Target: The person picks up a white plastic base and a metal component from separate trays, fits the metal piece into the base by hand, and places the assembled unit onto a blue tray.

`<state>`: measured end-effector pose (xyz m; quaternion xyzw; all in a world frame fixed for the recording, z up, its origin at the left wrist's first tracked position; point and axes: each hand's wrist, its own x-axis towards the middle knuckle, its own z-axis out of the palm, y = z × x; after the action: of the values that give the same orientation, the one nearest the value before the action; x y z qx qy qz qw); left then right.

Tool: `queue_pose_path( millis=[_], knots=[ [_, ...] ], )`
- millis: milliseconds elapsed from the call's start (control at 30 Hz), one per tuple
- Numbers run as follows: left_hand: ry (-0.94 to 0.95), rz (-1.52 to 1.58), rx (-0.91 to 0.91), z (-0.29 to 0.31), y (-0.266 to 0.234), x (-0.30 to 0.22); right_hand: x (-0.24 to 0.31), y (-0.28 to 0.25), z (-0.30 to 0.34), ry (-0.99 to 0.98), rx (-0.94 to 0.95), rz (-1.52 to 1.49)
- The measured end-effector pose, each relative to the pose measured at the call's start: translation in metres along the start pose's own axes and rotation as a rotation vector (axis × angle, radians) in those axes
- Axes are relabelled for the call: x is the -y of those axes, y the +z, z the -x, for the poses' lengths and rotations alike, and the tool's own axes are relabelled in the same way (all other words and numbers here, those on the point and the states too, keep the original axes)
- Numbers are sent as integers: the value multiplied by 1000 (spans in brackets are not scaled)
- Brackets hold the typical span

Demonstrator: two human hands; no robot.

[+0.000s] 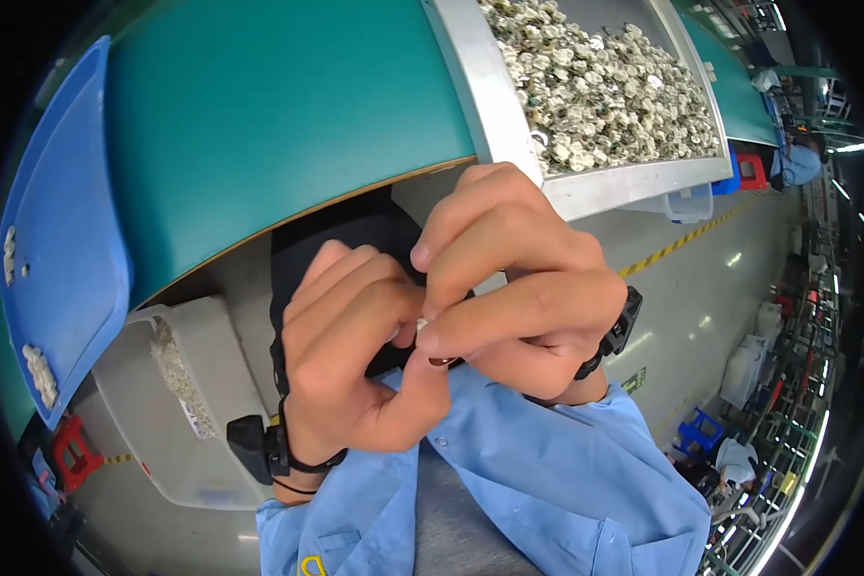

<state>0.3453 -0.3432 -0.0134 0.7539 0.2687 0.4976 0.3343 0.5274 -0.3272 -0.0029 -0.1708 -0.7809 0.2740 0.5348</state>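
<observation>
My left hand [360, 350] and my right hand [523, 288] meet in front of my body, with their fingertips together. Both are closed in a pinch on a small white part [421, 326], which is mostly hidden by the fingers. A dark reddish-brown bit [440, 361] shows just below my right fingertips; whether it belongs to the same part I cannot tell. Beyond my right hand, a metal tray [595, 192] holds a heap of small white and greenish-dark parts [605, 91].
A green table [288, 106] spans the far side. On its left a blue tray [67, 230] carries a few white pieces [38, 374]. Below stands a translucent bin [197, 384] with small pieces inside. Red stools [75, 451] and a blue stool [701, 432] stand on the floor.
</observation>
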Motion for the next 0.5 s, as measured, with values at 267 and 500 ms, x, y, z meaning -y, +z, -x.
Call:
queue_pose_path(
  millis=[267,500],
  knots=[
    [-126,156,-202,2,10,10,-7,4,7,35,-86,103],
    [-475,315,-325,7,16,5,-17,17,16,86,-178,215]
  ],
)
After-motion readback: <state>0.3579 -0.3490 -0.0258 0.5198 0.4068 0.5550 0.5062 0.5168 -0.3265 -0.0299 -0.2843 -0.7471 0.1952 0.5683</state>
